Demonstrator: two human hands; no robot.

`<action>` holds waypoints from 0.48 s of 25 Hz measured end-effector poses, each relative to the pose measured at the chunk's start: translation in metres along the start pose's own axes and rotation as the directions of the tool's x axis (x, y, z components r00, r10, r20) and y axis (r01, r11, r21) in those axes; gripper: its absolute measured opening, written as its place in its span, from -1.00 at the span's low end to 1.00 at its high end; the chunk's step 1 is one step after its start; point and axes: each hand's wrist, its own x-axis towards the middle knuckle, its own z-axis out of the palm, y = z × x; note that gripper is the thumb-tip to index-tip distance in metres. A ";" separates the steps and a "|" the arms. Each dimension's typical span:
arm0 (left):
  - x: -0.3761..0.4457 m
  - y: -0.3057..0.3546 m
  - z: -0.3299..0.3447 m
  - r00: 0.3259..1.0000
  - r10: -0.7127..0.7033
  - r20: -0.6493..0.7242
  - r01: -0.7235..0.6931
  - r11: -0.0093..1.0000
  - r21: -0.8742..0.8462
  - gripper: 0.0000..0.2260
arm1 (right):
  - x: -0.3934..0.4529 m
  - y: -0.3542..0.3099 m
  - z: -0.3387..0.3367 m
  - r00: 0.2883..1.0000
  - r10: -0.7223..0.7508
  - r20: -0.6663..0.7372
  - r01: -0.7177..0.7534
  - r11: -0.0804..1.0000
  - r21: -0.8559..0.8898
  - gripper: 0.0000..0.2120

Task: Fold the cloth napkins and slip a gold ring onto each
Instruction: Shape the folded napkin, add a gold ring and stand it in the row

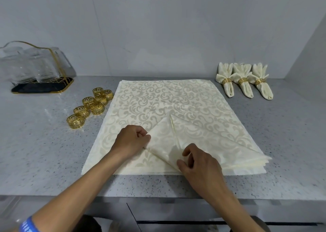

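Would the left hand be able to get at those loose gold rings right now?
Probably yes. The gold rings lie uncovered on the counter beside the left hand, nothing between. It would first have to release the napkin fold it pinches.

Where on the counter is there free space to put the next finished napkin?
Bare counter lies right of the flat napkin stack, in front of the three ringed napkins. More lies near left, in front of the loose gold rings. It is crowded around those rings and by the glass rack.
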 end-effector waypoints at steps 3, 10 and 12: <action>-0.019 0.003 0.011 0.926 0.346 -0.152 -0.288 0.906 0.311 -0.84 | -0.001 -0.001 0.001 1.000 -0.008 0.025 0.009 0.999 -0.035 -0.82; -0.077 0.021 0.070 0.666 0.729 0.156 -0.722 0.577 0.383 -0.75 | 0.030 0.048 -0.081 0.984 0.072 -0.164 -0.069 0.997 0.019 -0.93; -0.075 0.022 0.076 0.668 0.728 0.154 -0.713 0.566 0.413 -0.70 | 0.046 0.081 -0.106 0.984 0.179 -0.013 -0.175 0.945 -0.275 -0.82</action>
